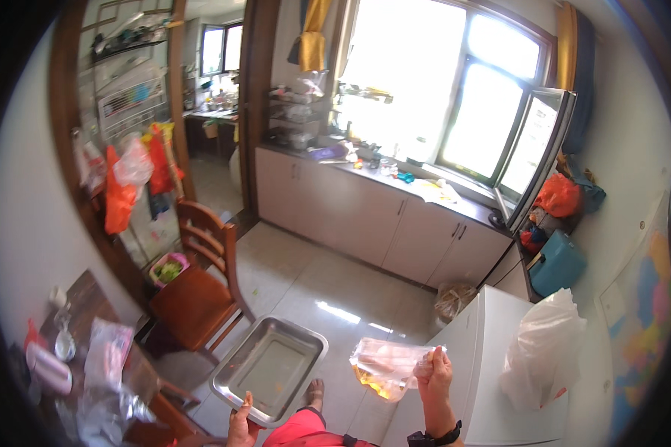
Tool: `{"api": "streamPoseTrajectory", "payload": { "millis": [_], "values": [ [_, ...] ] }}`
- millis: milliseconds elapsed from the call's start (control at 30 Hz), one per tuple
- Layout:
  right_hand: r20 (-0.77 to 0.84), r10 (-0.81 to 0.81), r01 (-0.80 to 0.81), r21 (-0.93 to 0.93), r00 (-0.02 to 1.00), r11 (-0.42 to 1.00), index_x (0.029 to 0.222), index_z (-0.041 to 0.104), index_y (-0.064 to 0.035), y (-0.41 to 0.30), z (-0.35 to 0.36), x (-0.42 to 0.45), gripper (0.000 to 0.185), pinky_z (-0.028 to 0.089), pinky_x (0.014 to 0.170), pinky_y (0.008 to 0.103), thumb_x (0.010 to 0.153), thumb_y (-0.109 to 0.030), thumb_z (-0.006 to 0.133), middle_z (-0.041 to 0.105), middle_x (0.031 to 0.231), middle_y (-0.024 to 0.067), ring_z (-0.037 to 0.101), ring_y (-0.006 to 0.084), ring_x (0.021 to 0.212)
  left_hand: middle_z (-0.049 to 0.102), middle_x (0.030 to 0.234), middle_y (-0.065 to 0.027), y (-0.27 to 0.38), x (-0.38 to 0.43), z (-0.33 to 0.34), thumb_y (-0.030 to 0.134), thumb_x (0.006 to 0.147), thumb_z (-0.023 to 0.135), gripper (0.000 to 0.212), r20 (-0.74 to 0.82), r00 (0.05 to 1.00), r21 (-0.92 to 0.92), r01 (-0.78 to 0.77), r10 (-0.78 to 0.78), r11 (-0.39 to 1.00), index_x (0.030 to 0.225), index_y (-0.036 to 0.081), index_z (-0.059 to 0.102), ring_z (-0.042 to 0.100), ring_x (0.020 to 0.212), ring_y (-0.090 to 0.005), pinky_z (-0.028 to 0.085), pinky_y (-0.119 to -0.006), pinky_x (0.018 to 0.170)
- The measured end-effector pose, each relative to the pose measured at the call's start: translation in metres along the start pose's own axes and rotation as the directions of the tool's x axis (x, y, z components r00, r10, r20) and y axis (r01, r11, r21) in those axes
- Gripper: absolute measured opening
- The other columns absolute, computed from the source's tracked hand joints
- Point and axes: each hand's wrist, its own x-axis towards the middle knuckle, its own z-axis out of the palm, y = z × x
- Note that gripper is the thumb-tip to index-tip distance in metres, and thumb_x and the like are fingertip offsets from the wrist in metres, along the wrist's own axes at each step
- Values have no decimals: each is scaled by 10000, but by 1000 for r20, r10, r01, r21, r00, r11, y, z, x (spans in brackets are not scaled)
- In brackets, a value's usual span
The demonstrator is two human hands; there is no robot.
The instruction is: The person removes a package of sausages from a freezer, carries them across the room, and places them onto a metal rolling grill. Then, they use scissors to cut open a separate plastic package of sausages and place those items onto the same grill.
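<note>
My left hand [242, 426] grips the near rim of a rectangular stainless steel tray [269, 371], its thumb over the edge. A shallow layer of cloudy liquid seems to lie in the tray, with small orange bits. In my right hand [435, 373] a clear plastic bag [384, 366] is pinched by its gathered end. Yellow-orange contents, which I cannot identify, lie along the bag's lower edge. The bag hangs to the right of the tray, apart from it, above the tiled floor.
A wooden chair [198, 304] stands left of the tray, beside a cluttered wooden table [81, 299]. To the right is a white cabinet or appliance [506, 335] bearing a white plastic bag [545, 352]. Low cupboards [335, 201] run under the window, and an open window sash [542, 151] juts inward.
</note>
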Motion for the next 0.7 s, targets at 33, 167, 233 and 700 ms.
{"api": "streamPoseTrajectory", "payload": {
  "millis": [33, 167, 233, 700],
  "values": [
    [-12, -21, 21, 1, 1000, 1000, 691, 464, -85, 2, -2, 28, 315, 200, 391, 212, 945, -268, 436, 317, 522, -59, 241, 43, 414, 604, 887, -47, 3, 29, 18, 289, 814, 571, 409, -24, 1000, 28, -16, 17, 999, 1172, 103, 506, 617, 674, -210, 493, -322, 454],
    [-95, 63, -65, -17, 993, 998, 694, 471, -89, -2, -13, 118, 307, 201, 387, 215, 939, -273, 451, 322, 524, -60, 246, 42, 411, 583, 851, -37, 18, 139, 99, 307, 851, 574, 378, -91, 996, 22, 15, -12, 1000, 1142, 75, 506, 599, 691, -187, 493, -319, 513],
    [-170, 43, -50, -38, 985, 998, 692, 473, -90, -15, -21, 161, 305, 203, 387, 216, 936, -273, 457, 329, 525, -58, 254, 43, 413, 565, 846, -18, 30, 183, 154, 315, 852, 590, 373, -32, 999, 62, -12, 14, 998, 1119, 66, 515, 582, 754, -156, 486, -315, 595],
    [-182, -131, 107, -134, 975, 985, 769, 503, -66, -76, -105, 485, 237, 342, 421, 223, 928, -239, 472, 490, 620, 2, 417, 84, 455, 598, 810, -54, -22, 535, 448, 416, 811, 622, 507, 177, 975, 264, 82, -132, 961, 1068, -7, 513, 618, 615, -157, 524, -299, 461]
  ]
}}
